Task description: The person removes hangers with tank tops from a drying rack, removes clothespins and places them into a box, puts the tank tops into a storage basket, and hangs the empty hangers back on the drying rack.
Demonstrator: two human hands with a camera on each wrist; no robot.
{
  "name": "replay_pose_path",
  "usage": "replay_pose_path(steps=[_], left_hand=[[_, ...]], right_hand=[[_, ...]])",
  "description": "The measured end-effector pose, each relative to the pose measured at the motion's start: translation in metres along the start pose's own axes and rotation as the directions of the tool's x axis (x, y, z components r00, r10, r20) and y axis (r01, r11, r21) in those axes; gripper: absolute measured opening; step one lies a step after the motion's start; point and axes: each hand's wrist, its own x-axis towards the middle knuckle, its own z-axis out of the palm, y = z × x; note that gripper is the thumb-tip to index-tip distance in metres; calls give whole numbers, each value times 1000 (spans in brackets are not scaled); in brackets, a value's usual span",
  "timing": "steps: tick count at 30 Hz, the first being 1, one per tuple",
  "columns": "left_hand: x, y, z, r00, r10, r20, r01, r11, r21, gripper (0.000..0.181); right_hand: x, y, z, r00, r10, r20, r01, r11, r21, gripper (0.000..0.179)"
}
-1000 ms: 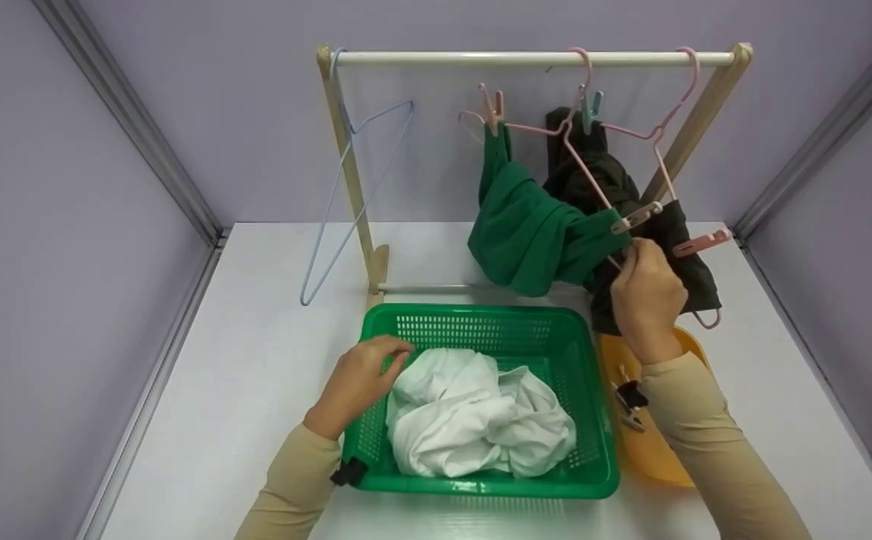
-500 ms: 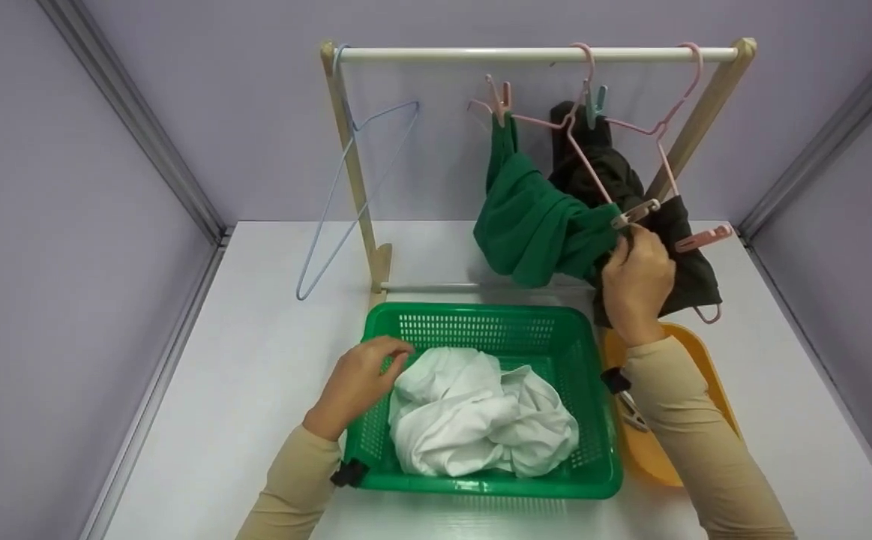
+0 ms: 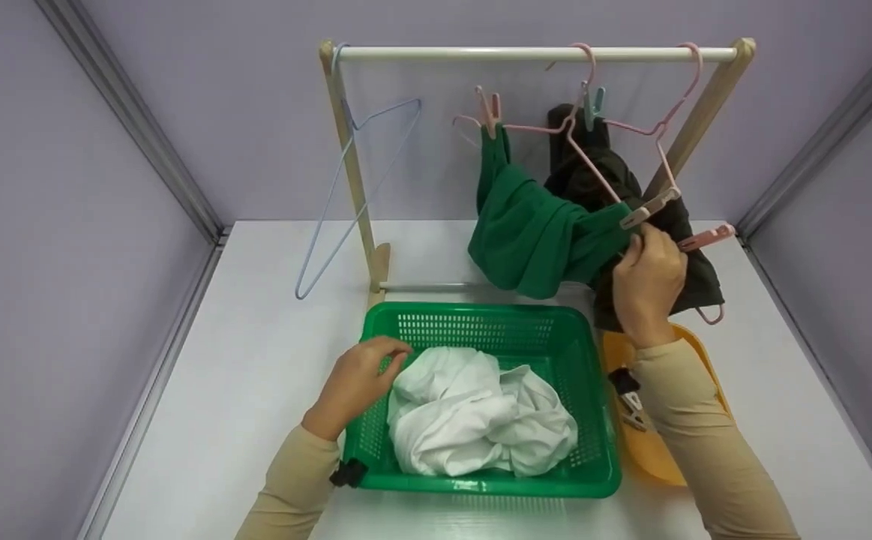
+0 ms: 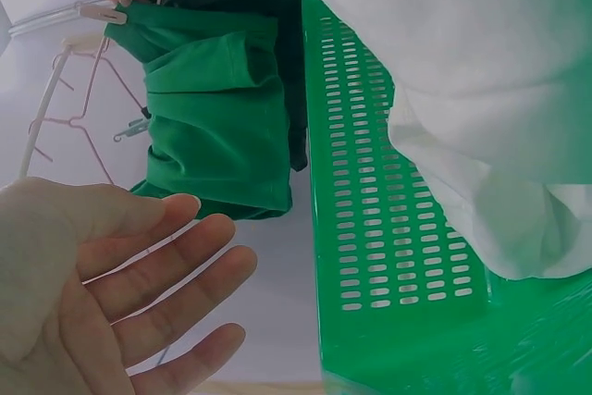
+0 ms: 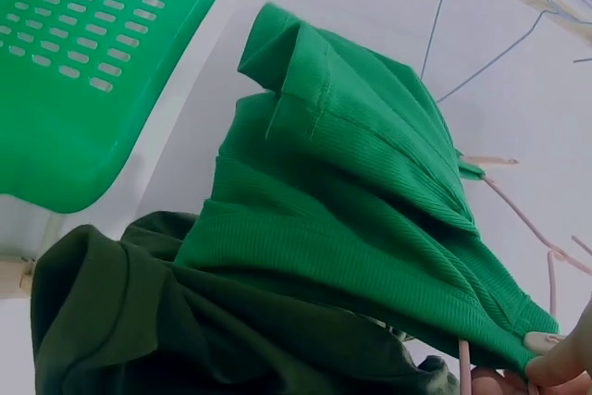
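Green shorts (image 3: 529, 229) hang by their waistband from a pink hanger (image 3: 593, 171). A peach clothespin (image 3: 490, 116) clips the far end and a pale clothespin (image 3: 649, 208) the near end. My right hand (image 3: 649, 285) pinches the waistband's near corner, just below the pale clothespin. In the right wrist view the thumb (image 5: 566, 358) lies beside that clothespin, with fingers behind the cloth. My left hand (image 3: 357, 382) hovers, fingers relaxed and holding nothing, over the left rim of a green basket (image 3: 480, 484). Crumpled white cloth (image 3: 480, 412) lies inside.
A dark green garment (image 3: 615, 176) hangs behind on another pink hanger, with a teal clothespin (image 3: 593, 109) and a pink clothespin (image 3: 708, 238). A bare blue hanger (image 3: 323, 217) hangs at the rack's left. A yellow tray (image 3: 657, 457) with clothespins sits right of the basket.
My right hand shifted left and up, then back right, pulling the waistband corner and pale clothespin with it; the pink hanger swung along. The left hand stayed put.
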Motion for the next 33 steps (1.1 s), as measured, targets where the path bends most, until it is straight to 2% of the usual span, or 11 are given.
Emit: replay_pose_path(steps=[5,10,17,20,27,33], left_hand=[[1,1,-1,1000,4,6,-4,1000,1,15],[2,1,-1,1000,7,4,-7,1000,-7,15],[3,1,1,1000,4,3,-4,1000,-20,15],[3,1,2,1000,16,-3,-16,999,-46,15],[6,1,5,997,73,-28,-77,981,-175,26],[7,1,9,997,67,-41,-74,979,-189,32]], right_hand=[[3,0,-3,999,-12,-32,12,1000,-4,25],[6,-1,-5,1000,-9,-27,9,1000,-3,24],[9,-6,-13,999,-10,-49,13,998,63,26],[7,-6,-17,997,-29,-69,36,995,95,25],[-7,-1,-25,992,-109,-69,117,986,121,21],[-18,-1,-29,984,-157,-80,168,971,172,18]])
